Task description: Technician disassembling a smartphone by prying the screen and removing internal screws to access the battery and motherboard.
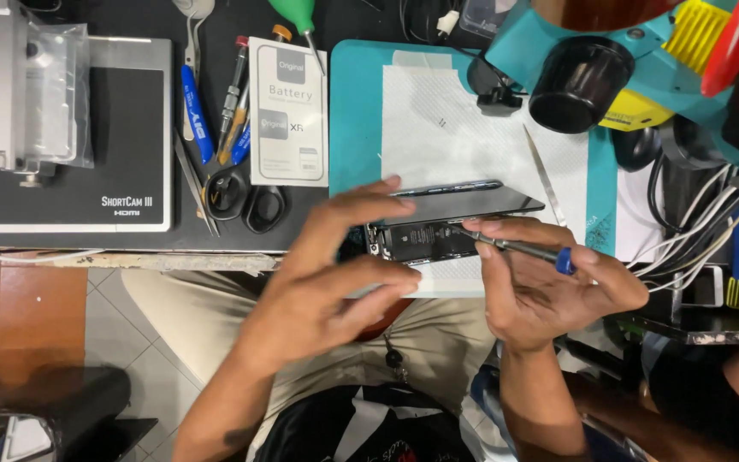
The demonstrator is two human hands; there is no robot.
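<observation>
An opened phone lies on a white paper sheet over a teal mat, its dark screen panel lifted and tilted up along the far side. My left hand hovers at the phone's left end, fingers spread, thumb and fingertips near its edge. My right hand grips a thin screwdriver with a blue cap, its tip resting on the phone's inner parts.
Metal tweezers lie on the paper. A white battery box, black scissors and several hand tools sit left of the mat. A teal microscope stands at the back right, white cables at right, a black device at left.
</observation>
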